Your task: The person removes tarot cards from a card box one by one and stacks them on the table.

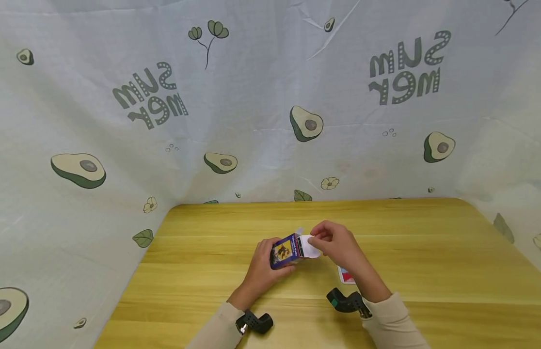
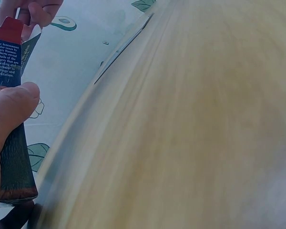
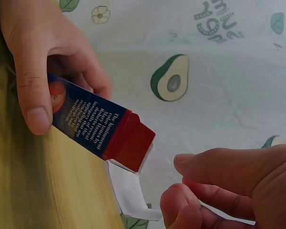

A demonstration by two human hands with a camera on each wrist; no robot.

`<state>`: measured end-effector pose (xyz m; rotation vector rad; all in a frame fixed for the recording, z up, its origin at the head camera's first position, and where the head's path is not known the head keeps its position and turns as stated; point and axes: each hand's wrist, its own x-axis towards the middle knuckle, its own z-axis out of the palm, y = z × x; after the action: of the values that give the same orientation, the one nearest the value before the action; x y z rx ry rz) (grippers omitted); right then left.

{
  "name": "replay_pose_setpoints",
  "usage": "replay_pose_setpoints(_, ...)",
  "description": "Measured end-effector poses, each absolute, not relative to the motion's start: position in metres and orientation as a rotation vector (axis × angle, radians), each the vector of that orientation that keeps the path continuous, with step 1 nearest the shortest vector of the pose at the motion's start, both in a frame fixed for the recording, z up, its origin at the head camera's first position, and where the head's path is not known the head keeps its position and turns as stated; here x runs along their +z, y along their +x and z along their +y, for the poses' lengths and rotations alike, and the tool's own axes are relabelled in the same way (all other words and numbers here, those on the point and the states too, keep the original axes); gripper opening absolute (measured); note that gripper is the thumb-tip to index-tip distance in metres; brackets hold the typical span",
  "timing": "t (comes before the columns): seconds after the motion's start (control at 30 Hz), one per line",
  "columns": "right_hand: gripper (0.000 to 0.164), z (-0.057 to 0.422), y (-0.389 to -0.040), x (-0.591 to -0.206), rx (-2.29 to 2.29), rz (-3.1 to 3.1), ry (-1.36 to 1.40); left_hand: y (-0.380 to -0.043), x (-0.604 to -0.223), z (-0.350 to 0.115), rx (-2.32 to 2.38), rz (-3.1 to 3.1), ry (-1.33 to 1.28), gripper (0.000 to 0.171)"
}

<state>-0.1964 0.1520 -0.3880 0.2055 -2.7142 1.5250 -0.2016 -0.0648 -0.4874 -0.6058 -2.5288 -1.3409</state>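
A small blue card box (image 1: 283, 252) with a picture on its front is held in my left hand (image 1: 263, 266), thumb on one side and fingers round the other. Its top end is open: a white flap (image 1: 308, 246) hangs outward and, in the right wrist view, a red side flap (image 3: 131, 145) stands out. My right hand (image 1: 338, 242) is at this opened end, fingers bent and thumb tip overlapping the white flap in the head view. From the right wrist, a gap shows between thumb and forefinger, with nothing gripped there. The box's inside is hidden.
A card-like piece (image 1: 346, 275) with a white border and red print lies on the wooden table (image 1: 200, 281), partly hidden under my right forearm. Behind the table hangs a pale cloth (image 1: 253, 97) with avocado prints. Each wrist wears a black camera mount (image 1: 346, 301).
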Motion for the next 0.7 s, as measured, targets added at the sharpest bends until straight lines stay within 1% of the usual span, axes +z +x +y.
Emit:
replay_pose_setpoints(0.27, 0.014, 0.143, -0.197, -0.397, 1.427, -2.766, 0.206, -0.202, -0.488, -0.065, -1.344, -2.532, -0.614, 0.07)
replay_pose_setpoints(0.7, 0.02, 0.13, -0.198, -0.412, 1.425, -2.794, 0.098, -0.203, -0.49, -0.066, -1.328, -2.521, -0.633, 0.07)
